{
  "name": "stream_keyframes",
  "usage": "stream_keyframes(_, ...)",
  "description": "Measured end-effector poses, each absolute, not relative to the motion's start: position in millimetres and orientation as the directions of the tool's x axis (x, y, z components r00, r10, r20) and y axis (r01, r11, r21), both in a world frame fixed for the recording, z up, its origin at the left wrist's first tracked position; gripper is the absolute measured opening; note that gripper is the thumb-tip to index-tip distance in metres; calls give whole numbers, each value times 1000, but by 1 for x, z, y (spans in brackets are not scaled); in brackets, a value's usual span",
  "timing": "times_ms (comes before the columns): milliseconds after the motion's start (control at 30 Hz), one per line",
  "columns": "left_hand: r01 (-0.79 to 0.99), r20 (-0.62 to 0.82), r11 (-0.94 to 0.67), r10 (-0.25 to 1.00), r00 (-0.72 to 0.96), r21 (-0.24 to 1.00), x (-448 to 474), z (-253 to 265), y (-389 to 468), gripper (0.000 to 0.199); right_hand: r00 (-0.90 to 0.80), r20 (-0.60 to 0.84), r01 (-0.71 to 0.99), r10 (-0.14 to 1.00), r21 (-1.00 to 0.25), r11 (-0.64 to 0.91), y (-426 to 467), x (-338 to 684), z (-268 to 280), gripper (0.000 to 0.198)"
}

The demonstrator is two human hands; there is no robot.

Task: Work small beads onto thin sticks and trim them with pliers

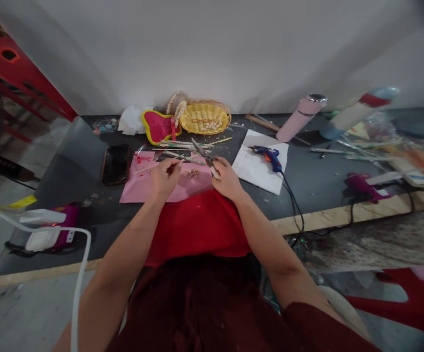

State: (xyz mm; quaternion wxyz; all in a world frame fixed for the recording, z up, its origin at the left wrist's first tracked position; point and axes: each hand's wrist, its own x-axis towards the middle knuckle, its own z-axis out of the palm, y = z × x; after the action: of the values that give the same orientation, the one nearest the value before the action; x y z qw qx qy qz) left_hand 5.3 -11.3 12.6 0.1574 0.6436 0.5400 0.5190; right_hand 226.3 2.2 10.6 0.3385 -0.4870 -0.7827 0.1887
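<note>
My left hand [166, 177] is closed in a pinch above a pink sheet [135, 188], with a thin pale stick [144, 169] running out to its left. In my right hand [227, 180] is a pair of scissors [205, 152], its blades pointing away and to the left, its light handle [215, 172] in my fingers. Between the hands, a small heap of brownish bits [192, 173] lies on the pink sheet. Several pale sticks with green marks [182, 145] lie just beyond my hands. Red cloth [201, 225] covers the table's front edge and my lap.
A yellow woven basket [204, 117] holds small pale pieces. Left of it are a yellow-rimmed pink tray [160, 127] and a phone [116, 165]. A blue glue gun [268, 155] rests on white paper [259, 178], its cord hanging off the edge. A pink bottle [302, 117] stands behind.
</note>
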Motion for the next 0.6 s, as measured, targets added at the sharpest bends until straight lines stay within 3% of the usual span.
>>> stream_keyframes(167,426,481,-348,838,-259,835,4,23,-12,17,-439,326,690,837,-475,547,-11,224,16,60)
stream_keyframes(300,233,430,-369,838,-335,900,1,23,-8,18,-506,230,753,831,-351,556,-19,220,23,63)
stream_keyframes(433,57,390,-394,857,-336,917,2,24,-7,20,-507,177,780,843,-321,537,-22,217,25,64)
stream_keyframes(600,97,397,-385,885,-243,918,6,25,-9,12,-507,180,782,843,-314,538,-21,217,26,63)
